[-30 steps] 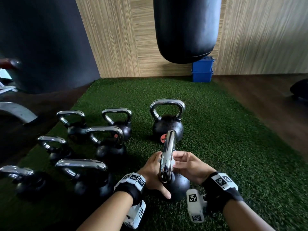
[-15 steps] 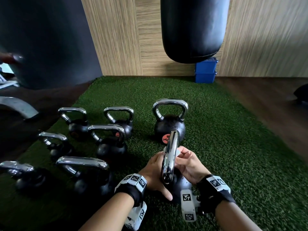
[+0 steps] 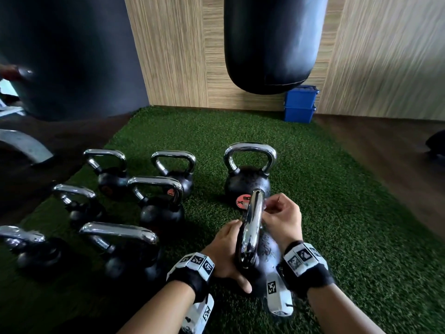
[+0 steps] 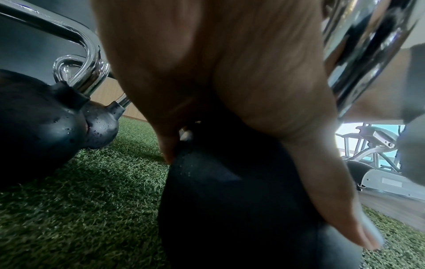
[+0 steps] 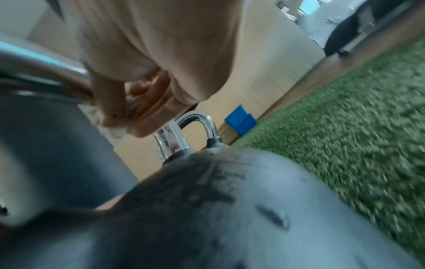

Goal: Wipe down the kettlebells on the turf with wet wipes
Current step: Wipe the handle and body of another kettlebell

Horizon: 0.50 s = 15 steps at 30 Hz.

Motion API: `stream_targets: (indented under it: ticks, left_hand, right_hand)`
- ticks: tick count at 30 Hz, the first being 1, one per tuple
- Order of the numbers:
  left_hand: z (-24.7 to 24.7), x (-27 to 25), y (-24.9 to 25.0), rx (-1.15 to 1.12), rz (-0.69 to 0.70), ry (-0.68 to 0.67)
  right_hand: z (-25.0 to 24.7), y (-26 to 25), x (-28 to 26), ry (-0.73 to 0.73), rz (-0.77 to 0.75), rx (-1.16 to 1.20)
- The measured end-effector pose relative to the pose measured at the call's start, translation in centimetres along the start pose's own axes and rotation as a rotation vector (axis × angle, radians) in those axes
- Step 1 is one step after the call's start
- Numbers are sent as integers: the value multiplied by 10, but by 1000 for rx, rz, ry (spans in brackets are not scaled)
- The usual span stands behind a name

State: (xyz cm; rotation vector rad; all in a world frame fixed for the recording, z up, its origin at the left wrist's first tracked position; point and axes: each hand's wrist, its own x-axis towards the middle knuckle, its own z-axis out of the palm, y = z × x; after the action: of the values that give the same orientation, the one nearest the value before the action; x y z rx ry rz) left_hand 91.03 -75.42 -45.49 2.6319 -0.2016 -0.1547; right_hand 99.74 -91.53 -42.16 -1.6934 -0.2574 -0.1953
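Note:
The nearest kettlebell point(image 3: 266, 257) is black with a chrome handle point(image 3: 250, 233) and stands on green turf point(image 3: 337, 225). My left hand point(image 3: 225, 253) holds its ball from the left, thumb point(image 4: 328, 200) laid across the front and fingers curved behind. My right hand point(image 3: 281, 218) pinches a white wet wipe point(image 5: 119, 127) against the right side of the handle, near its top. Little of the wipe shows from the head view. A larger kettlebell point(image 3: 248, 184) with an orange label stands just beyond.
Several more black kettlebells point(image 3: 156, 208) stand in rows on the turf to the left. A black punching bag point(image 3: 272, 44) hangs ahead, with stacked blue boxes point(image 3: 299, 104) by the wall. Wooden floor point(image 3: 385, 153) borders the turf on the right.
My right hand has slid the wipe up the handle, from its lower side towards its top. The left hand has stayed on the ball.

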Motion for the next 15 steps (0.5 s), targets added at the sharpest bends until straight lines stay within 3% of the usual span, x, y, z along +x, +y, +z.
stream_targets:
  ticks: [6, 15]
  left_hand:
    - [-1, -1, 2, 55, 36, -25]
    - [0, -4, -1, -64, 58, 21]
  right_hand:
    - [5, -6, 4, 91, -12, -227]
    - [18, -17, 12, 95, 280, -318]
